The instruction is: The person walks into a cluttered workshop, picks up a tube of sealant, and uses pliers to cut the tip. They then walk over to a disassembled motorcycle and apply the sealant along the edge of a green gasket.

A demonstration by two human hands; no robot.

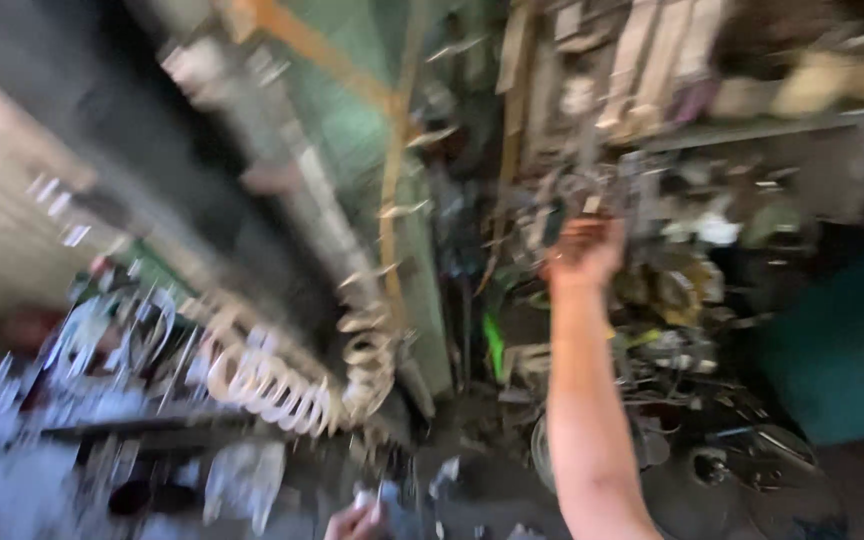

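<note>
The picture is heavily blurred by motion. My right hand (584, 250) is stretched far out on a bare arm, fingers curled around a small dark object at a cluttered rack of metal parts (592, 195). What that object is cannot be made out. My left hand (355, 520) shows only at the bottom edge, closed on a small pale item.
A green metal frame with orange bars (392, 150) rises at the centre. Rows of pale ring-shaped parts (272, 385) hang at the lower left. Shelves with wooden and metal pieces (652, 70) fill the upper right. A dark round disc (732, 480) lies at the lower right.
</note>
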